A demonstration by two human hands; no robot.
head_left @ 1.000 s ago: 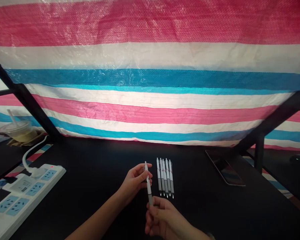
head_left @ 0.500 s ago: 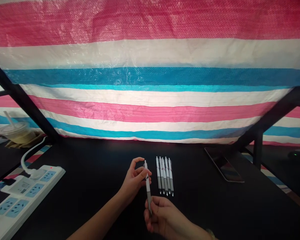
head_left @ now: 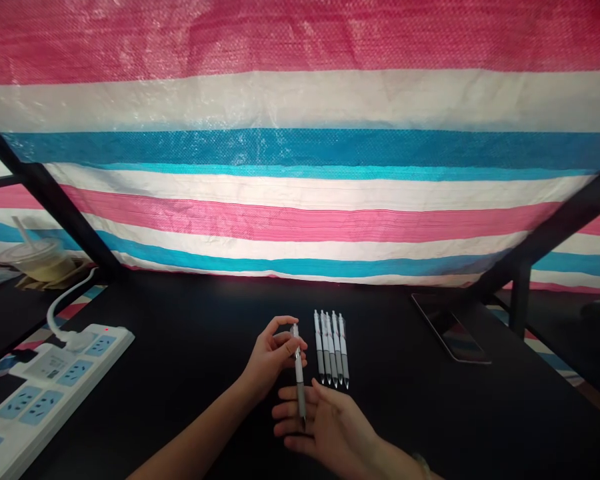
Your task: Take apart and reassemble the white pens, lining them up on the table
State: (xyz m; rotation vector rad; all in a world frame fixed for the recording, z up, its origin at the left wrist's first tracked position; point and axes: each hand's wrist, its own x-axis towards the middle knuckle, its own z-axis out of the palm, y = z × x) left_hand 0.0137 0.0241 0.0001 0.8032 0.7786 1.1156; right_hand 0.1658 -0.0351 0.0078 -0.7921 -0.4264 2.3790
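Between the thumb and fingers of my left hand (head_left: 275,350) is the upper part of a white and grey click pen (head_left: 300,377), its tip pointing down toward me. My left index finger reaches over to the pen's top button. Under the pen's grey lower end, my right hand (head_left: 325,420) is spread with the palm turned up and the fingers apart. Whether those fingers touch the pen I cannot tell. Just to the right, several matching pens (head_left: 331,350) lie side by side in a row on the black table (head_left: 205,320), tips toward me.
A white power strip (head_left: 55,393) with plugs in it lies at the left. Behind it stands a plastic cup with a straw (head_left: 37,257). A dark tablet or phone (head_left: 450,330) rests at the right. Striped sheeting (head_left: 300,220) hangs across the back between black frame bars (head_left: 70,220).
My right hand has let go of the pen's lower end and its fingers have spread. My left hand keeps its hold on the pen's upper part. The view has shifted slightly.
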